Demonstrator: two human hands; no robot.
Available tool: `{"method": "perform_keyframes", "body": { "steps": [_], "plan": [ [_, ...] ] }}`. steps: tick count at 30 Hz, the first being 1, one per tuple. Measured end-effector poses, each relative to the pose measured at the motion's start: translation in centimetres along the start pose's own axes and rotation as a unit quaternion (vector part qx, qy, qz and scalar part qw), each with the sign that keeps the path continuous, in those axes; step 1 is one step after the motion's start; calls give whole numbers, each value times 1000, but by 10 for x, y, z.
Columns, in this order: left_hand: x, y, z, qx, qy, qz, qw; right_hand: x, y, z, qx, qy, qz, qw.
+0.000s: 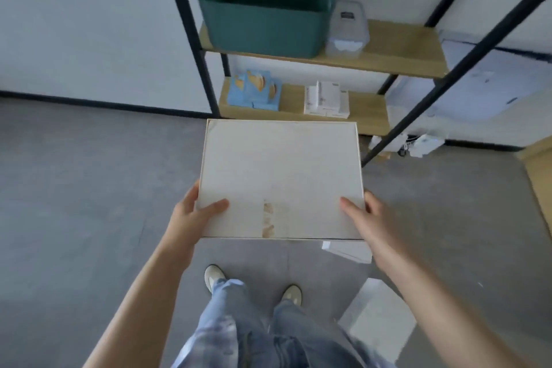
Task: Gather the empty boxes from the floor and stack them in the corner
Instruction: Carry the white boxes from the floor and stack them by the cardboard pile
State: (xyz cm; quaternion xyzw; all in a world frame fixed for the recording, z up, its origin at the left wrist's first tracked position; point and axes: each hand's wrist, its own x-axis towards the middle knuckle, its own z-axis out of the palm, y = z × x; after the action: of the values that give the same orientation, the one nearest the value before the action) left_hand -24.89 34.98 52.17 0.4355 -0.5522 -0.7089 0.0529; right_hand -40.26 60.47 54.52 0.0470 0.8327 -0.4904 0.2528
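Note:
I hold a flat white box (280, 176) level in front of me, above the grey floor; a brown tape stain marks its near edge. My left hand (194, 215) grips its near left corner, thumb on top. My right hand (367, 218) grips the near right corner, thumb on top too. Another white box (349, 251) lies on the floor just under the held one, partly hidden by it. A third pale box (379, 308) lies on the floor to the right of my feet, behind my right forearm.
A black-framed shelf unit (376, 60) with wooden boards stands ahead against the white wall. It carries a green bin (263, 12), a clear lidded container (346, 30), blue packets (254, 92) and small white cartons (325, 98). A white appliance (466, 89) sits at the right.

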Motion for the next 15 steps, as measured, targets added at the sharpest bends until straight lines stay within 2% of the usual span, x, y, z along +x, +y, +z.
{"method": "perform_keyframes", "body": {
  "steps": [5,15],
  "plan": [
    [7,13,-113,-56,80,1,995,10,-58,117,-28,-101,-23,994],
    [52,44,-310,-119,206,-4,971,21,-152,347,-76,-215,-50,972]
  ]
}}
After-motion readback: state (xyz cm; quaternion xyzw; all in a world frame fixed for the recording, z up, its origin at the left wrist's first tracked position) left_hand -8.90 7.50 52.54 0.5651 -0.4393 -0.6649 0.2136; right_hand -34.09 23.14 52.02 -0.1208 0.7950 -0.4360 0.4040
